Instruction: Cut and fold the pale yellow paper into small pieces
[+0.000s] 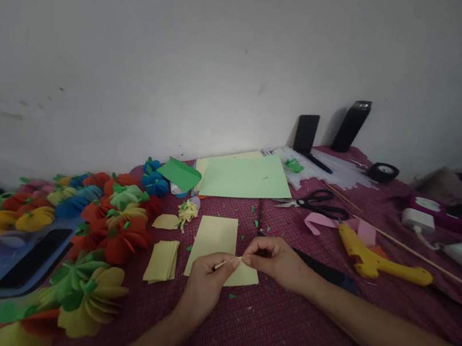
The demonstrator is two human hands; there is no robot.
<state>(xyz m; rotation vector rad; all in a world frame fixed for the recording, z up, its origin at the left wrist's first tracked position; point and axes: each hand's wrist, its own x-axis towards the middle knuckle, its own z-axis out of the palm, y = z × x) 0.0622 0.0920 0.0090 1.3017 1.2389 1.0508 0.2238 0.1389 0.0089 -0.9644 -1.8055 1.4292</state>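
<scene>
My left hand point(204, 285) and my right hand point(278, 261) meet above a pale yellow paper sheet point(217, 233) on the table. Thumbs and forefingers of both pinch a small piece of yellow paper point(241, 262); most of it is hidden by the fingertips. To the left of my left hand lies a stack of cut yellow paper rectangles point(160, 262). Behind that stack are a petal-shaped yellow cutout point(166, 221) and a crumpled bunch of yellow paper strips point(187, 213).
Colourful paper flowers point(121, 237) crowd the left side, near a dark phone point(33, 259). Green paper sheets point(248, 176) lie at the back. Black-handled scissors point(317, 203), a yellow glue gun point(378, 261), a thin stick point(411, 246) and a black bottle point(351, 127) are on the right.
</scene>
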